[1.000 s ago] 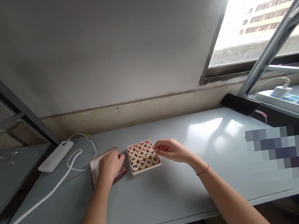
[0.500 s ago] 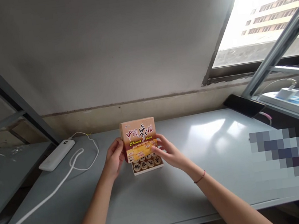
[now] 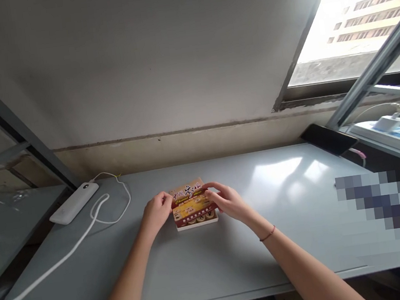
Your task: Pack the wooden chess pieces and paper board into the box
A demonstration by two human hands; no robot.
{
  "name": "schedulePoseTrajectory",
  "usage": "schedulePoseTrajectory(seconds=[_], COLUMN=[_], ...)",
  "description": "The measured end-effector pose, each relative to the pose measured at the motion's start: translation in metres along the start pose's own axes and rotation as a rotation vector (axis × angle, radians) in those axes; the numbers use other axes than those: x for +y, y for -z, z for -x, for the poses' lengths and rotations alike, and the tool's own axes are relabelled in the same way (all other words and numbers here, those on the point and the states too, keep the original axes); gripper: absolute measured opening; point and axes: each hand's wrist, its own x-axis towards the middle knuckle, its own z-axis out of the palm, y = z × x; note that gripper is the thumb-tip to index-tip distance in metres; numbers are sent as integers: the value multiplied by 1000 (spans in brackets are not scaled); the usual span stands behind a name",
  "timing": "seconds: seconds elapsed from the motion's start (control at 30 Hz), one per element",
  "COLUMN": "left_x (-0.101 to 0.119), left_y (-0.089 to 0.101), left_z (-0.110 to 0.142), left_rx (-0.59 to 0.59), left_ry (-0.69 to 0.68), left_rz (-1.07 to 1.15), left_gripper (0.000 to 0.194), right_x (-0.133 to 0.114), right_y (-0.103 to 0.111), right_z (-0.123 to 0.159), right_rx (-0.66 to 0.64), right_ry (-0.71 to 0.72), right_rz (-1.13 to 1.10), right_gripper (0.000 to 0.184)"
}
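Observation:
A printed box lid [image 3: 191,205] marked "Chinese chess" lies low over a shallow white-edged box tray [image 3: 197,225]. Along the near side, a row of round wooden chess pieces [image 3: 200,217] with dark characters still shows beneath the lid's edge; the other pieces are hidden under it. My left hand [image 3: 157,212] pinches the lid's left side between thumb and fingers. On the right side, my right hand [image 3: 229,200] grips the lid, its thumb on the top face and its fingers at the edge.
Everything stands on a grey desk [image 3: 179,275] against a wall. To the left lies a white power bank [image 3: 74,203] with a white cable [image 3: 60,264]. A dark phone [image 3: 328,138] leans at the back right, near a metal frame. A pixelated patch covers the right edge.
Both hands have lowered the lid from a tilted, raised position down onto the tray. More of the chess pieces are now covered. The view has shifted slightly.

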Motion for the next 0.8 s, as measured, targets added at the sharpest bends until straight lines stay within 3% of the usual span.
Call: schedulePoseTrajectory(seconds=[0.1, 0.33, 0.53, 0.67, 0.8], left_x=[4, 2, -8, -10, -9], left_y=[0, -8, -15, -18, -19], left_z=[3, 1, -6, -7, -6], left_rx=[-33, 84, 173, 165, 141], left_ry=[-33, -151, -206, -230, -256], left_rz=[-94, -145, -82, -27, -13], left_gripper=[22, 20, 28, 29, 28], right_x=[-2, -1, -1, -2, -3], right_y=[2, 3, 4, 4, 4], right_z=[2, 1, 3, 3, 2], right_rx=[-26, 9, -14, -4, 12], right_ry=[32, 63, 35, 19, 14], right_rz=[150, 340, 337, 264, 240], right_gripper=[31, 35, 38, 47, 44])
